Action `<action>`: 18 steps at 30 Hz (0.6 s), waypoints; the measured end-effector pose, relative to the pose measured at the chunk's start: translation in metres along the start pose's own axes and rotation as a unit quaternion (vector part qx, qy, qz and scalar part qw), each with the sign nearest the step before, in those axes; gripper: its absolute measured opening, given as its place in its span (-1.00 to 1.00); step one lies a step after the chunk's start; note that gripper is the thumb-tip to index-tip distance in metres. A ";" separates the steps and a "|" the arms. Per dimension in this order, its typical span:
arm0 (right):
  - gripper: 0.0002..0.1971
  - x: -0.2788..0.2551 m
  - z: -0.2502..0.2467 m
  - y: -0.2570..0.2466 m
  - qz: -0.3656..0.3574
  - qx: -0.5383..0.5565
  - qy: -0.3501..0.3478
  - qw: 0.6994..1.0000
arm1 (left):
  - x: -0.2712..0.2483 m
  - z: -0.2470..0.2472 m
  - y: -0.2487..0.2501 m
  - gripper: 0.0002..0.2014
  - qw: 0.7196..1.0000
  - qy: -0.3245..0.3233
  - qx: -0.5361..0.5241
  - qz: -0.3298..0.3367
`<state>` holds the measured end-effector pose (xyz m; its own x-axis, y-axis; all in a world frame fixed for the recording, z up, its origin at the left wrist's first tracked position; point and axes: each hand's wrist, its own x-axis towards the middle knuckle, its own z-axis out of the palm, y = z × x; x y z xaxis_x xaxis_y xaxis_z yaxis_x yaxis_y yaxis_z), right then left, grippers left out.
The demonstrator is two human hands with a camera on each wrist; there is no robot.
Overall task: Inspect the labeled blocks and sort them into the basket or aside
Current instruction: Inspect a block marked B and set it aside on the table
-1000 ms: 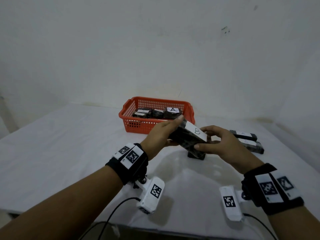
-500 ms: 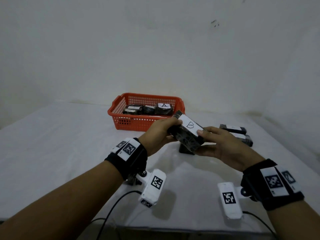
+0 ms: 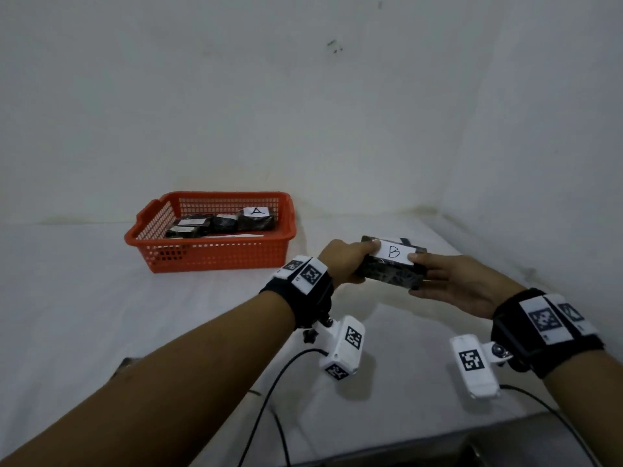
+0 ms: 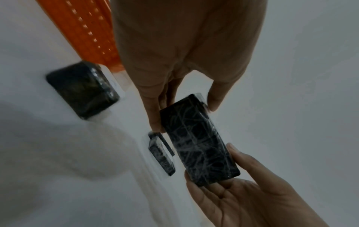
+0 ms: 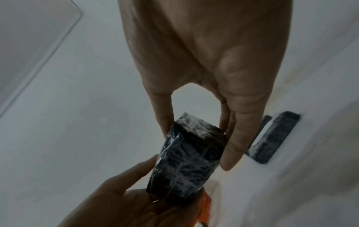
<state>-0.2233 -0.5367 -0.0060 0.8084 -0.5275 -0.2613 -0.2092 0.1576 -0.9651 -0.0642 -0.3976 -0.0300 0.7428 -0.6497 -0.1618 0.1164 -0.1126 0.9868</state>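
A black wrapped block point(image 3: 387, 274) with a white label reading B point(image 3: 393, 252) is held level above the table, right of the orange basket point(image 3: 215, 256). My left hand point(image 3: 365, 261) grips its left end and my right hand point(image 3: 416, 273) grips its right end. From the left wrist, the block point(image 4: 198, 142) runs from my left fingers point(image 4: 155, 119) to my right palm point(image 4: 242, 196). In the right wrist view the block point(image 5: 186, 161) sits between thumb and fingers point(image 5: 235, 145). Several black blocks lie in the basket, one labelled A point(image 3: 256, 211).
Another labelled block point(image 3: 403, 240) peeks out just behind the held one. The left wrist view shows two blocks on the white table, one point(image 4: 81, 89) beside the basket point(image 4: 87, 30) and one point(image 4: 161, 155) under the hands. Walls close off the back and right.
The block has gone from tilted to level, its B label now facing up. Both hands have carried it right, away from the basket. The blocks at the right are now mostly hidden behind it.
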 end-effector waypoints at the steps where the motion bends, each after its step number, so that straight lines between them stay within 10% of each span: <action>1: -0.72 0.003 -0.012 -0.002 0.007 0.001 0.011 1.000 | 0.008 0.012 0.001 -0.41 1.000 -0.008 0.008 -0.008; 18: -0.62 0.125 -0.152 -0.033 0.029 -0.069 0.117 0.990 | 0.136 0.156 0.047 -0.56 0.983 -0.067 0.150 -0.086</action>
<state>-0.1985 -0.7346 -0.0099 0.6474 -0.7020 -0.2969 -0.3372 0.0855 -0.9375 -0.0608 -0.6087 -0.0066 0.6339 -0.6917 -0.3461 0.0190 -0.4334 0.9010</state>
